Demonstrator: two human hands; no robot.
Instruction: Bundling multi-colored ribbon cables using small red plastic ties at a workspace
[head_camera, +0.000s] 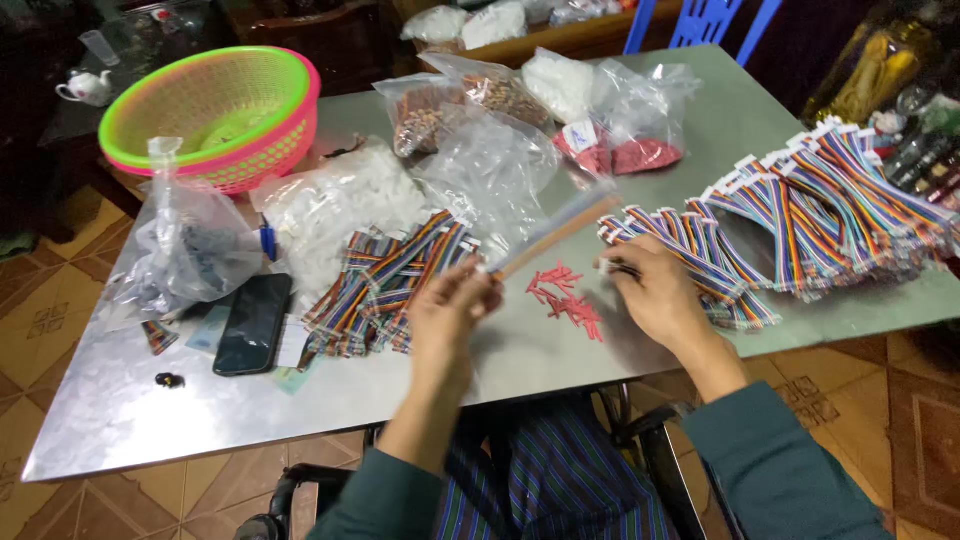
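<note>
Head view: sorting rainbow cables on a metal table (120, 420).
Left hand (450, 305) pinched narrow on one blurred cable (545, 235) slanting toward 2 o'clock. Right hand (655, 290) closed on a thin dark tool (618, 266), touching the cable pile (800, 215) at 3 o'clock. Red bits (565, 300) between hands; phone (252, 323) at 9 o'clock.

Ribbon cable (555, 232) motion-blurred; right hand (655, 290) tool too small.
</note>
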